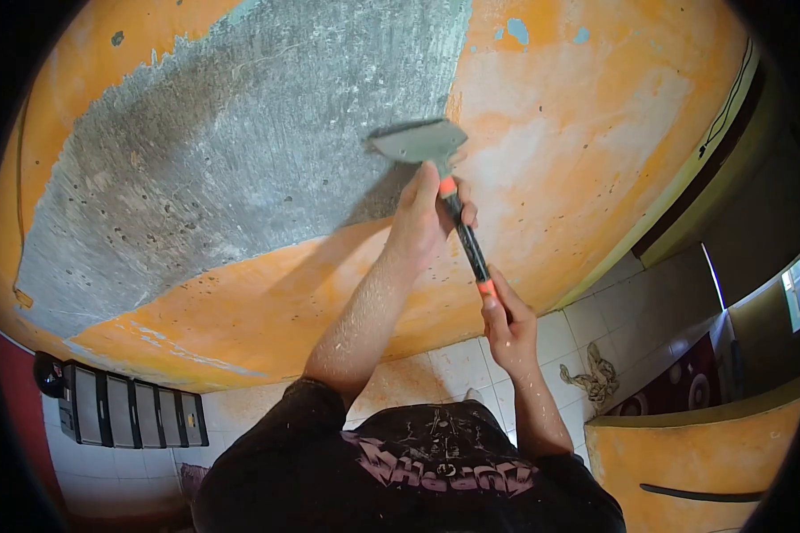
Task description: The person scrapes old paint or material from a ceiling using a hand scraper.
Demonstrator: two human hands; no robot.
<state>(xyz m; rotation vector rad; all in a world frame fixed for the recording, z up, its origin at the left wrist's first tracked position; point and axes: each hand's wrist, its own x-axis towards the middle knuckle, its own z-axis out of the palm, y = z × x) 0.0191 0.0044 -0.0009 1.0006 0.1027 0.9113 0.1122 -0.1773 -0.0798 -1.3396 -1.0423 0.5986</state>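
Note:
Both my hands are wrapped round the long-handled scraper (418, 140), one above the other on its black handle with orange bands. My left hand (423, 220) grips high up, close below the wide grey-green blade, with the thumb stretched along the neck. Lower down, my right hand (512, 333) holds the handle's end. The blade lies over the edge between a bare grey patch (267, 151) and the orange paint of the wall (542, 169). Pale flakes speckle both forearms.
A black and grey drawer unit (133, 409) stands at the lower left. On the white tiled floor (556, 342) lies a crumpled cloth (593, 377). An orange low wall (693, 453) rises at the lower right. A dark cable (727, 102) hangs at the right.

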